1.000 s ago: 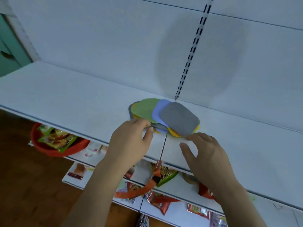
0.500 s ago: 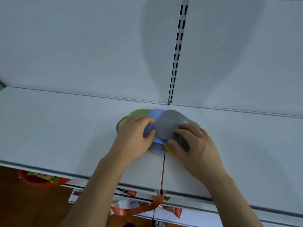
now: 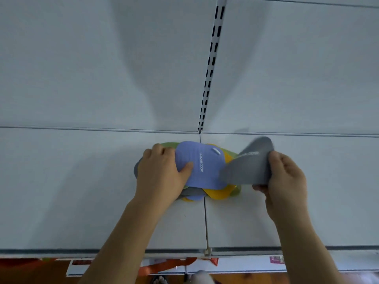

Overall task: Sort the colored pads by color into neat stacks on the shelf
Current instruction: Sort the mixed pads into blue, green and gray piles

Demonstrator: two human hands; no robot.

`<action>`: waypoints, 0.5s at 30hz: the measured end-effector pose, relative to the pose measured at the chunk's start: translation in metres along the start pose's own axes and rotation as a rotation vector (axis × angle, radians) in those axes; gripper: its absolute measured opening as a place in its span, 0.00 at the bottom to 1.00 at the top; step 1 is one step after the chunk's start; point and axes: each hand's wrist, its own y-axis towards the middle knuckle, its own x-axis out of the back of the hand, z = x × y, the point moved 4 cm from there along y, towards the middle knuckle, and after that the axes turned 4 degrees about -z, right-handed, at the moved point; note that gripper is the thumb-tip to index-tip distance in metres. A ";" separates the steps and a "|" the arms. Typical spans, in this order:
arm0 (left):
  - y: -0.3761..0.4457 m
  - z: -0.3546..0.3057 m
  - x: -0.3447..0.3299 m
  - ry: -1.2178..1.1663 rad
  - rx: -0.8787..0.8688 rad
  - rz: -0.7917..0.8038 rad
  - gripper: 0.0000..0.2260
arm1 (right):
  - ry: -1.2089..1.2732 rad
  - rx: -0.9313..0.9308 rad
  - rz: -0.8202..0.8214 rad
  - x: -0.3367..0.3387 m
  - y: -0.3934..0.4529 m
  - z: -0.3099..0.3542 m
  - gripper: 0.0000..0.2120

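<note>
The right hand has peeled the grey pad off the mixed pile, pinching it bent just right of the heap. The left hand presses the blue pad underneath, steadying the pile. Sorting has only begun.

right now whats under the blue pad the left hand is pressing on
Under the blue rounded pad the edges of yellow pads, green pads and a grey pad stick out. The left hand and the blue pad cover the pile's middle, so no count is possible.
</note>
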 end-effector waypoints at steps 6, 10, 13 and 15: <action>0.016 -0.002 -0.004 -0.018 0.093 0.035 0.26 | -0.589 0.227 0.107 0.004 -0.006 -0.012 0.07; 0.030 0.001 -0.009 -0.080 0.131 0.130 0.26 | -0.581 0.238 0.161 0.005 -0.006 -0.013 0.18; 0.034 -0.003 -0.007 -0.151 0.142 0.160 0.23 | -0.481 0.259 0.155 0.011 -0.007 -0.011 0.24; 0.031 -0.012 -0.002 -0.212 0.093 0.113 0.16 | -0.419 0.300 0.121 0.017 -0.008 -0.008 0.26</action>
